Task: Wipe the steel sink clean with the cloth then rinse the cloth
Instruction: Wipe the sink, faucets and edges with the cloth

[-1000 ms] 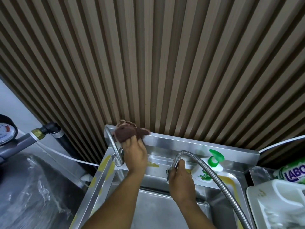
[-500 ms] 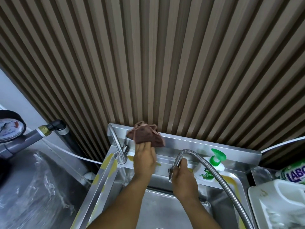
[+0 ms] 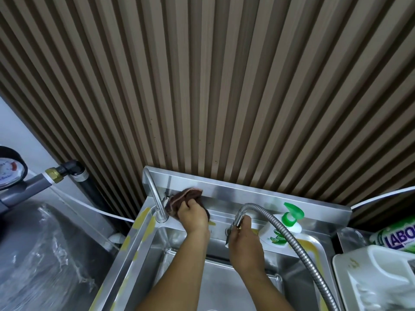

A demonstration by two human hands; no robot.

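The steel sink (image 3: 247, 195) stood against a slatted brown wall (image 3: 224, 86), with a curved tap (image 3: 155, 196) rising at its rear corner. All positions below are given from that tap.

The brown cloth (image 3: 187, 197) lay bunched just beside the tap, touching the base of the sink's back splash and the ledge under it. The left hand (image 3: 193, 217) gripped the cloth, fingers curled down over it and pressing it onto the steel. The forearm crossed the basin toward the tap.

Further along the ledge from the tap, the right hand (image 3: 244, 239) was wrapped around the spray head (image 3: 237, 218) of a flexible metal hose (image 3: 294, 234), fingers closed on it. The hose arched up from the hand and ran away from the tap toward the near edge of the sink.

Beyond the hose, on the same ledge, a white soap bottle (image 3: 272, 235) with a green pump stood upright.

Well apart from the tap, past the sink's far end, sat a white plastic container (image 3: 381, 279) and a green labelled bottle (image 3: 397, 236). On the tap's other side, a pressure gauge (image 3: 9, 169) on a grey pipe was noted.
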